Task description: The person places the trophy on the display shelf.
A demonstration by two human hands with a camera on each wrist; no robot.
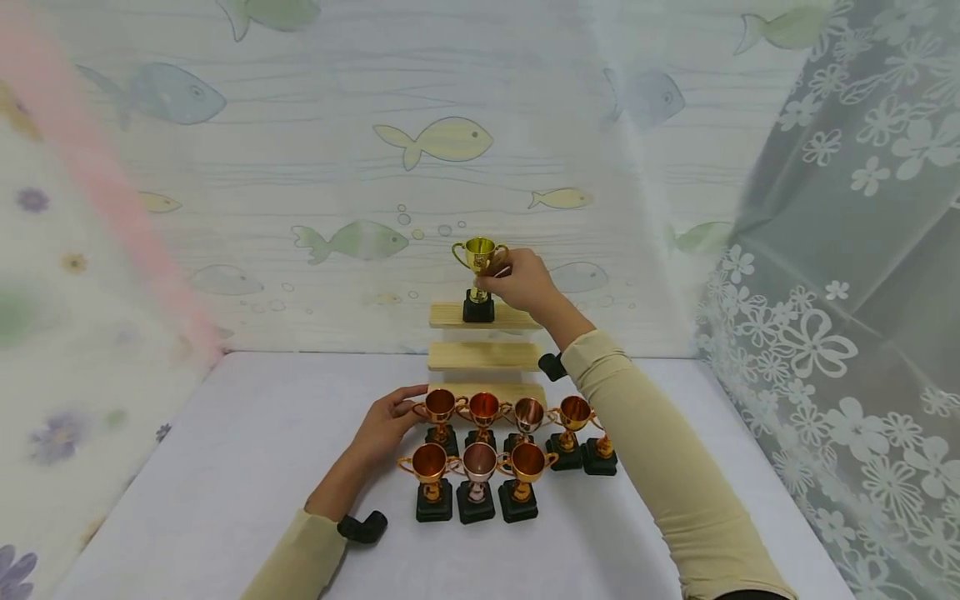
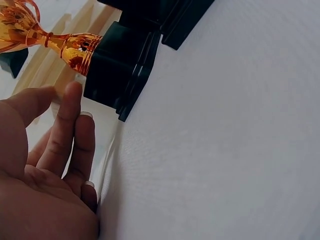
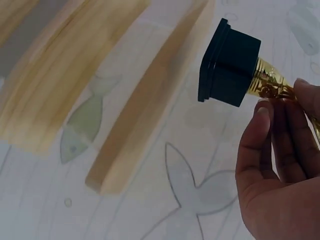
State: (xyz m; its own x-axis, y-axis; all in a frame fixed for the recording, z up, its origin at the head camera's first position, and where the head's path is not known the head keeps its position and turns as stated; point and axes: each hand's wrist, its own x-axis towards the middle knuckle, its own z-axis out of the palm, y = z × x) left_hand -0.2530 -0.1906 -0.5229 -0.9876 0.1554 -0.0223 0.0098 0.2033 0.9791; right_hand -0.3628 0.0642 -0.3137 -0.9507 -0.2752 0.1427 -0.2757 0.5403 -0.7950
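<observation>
My right hand [image 1: 528,287] pinches a small gold trophy cup [image 1: 477,252] by its stem, thumb against fingers. The cup is upright, and its black base [image 3: 232,67] is a little above the top step [image 1: 444,316] of a wooden stand. Lower down, my left hand [image 1: 385,428] reaches to the left end of the bottom step [image 1: 487,389], beside a bronze-coloured trophy [image 1: 439,406]. Its fingers [image 2: 66,130] are loosely bent, holding nothing, with the fingertips close to that trophy's black base [image 2: 120,65].
In front of the stand, several more trophies are set in two rows on the white tabletop [image 1: 285,417], among them a silvery-pink one [image 1: 478,463]. My right sleeve [image 1: 652,442] partly covers the rightmost trophy [image 1: 601,454]. A fish-printed curtain [image 1: 315,175] hangs directly behind the stand.
</observation>
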